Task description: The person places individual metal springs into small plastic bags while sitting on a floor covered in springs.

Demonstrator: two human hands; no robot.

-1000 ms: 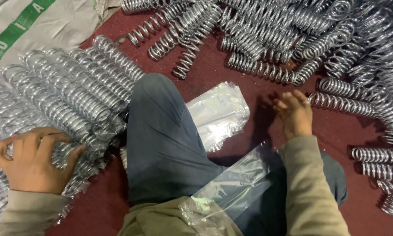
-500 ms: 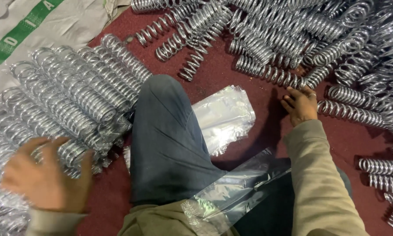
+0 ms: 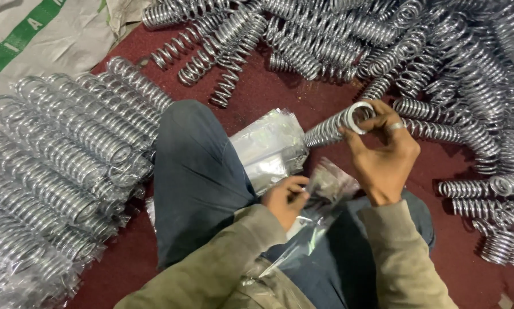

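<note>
My right hand [image 3: 383, 154] grips one end of a shiny metal coil spring [image 3: 334, 127], held up above my lap and pointing left. My left hand [image 3: 285, 197] pinches a clear plastic bag [image 3: 317, 209] that lies over my knee, just below the spring. A stack of flat clear bags [image 3: 268, 146] rests on the dark red floor beside my raised knee in blue trousers [image 3: 197, 171].
A big loose heap of bare springs [image 3: 417, 51] covers the floor ahead and to the right. Several bagged springs [image 3: 57, 166] lie in rows at my left. A white sack with a green stripe [image 3: 34, 40] sits at the top left.
My right hand picked a spring off the heap and brought it over my lap. My left hand left the bagged springs at the left and took hold of a plastic bag.
</note>
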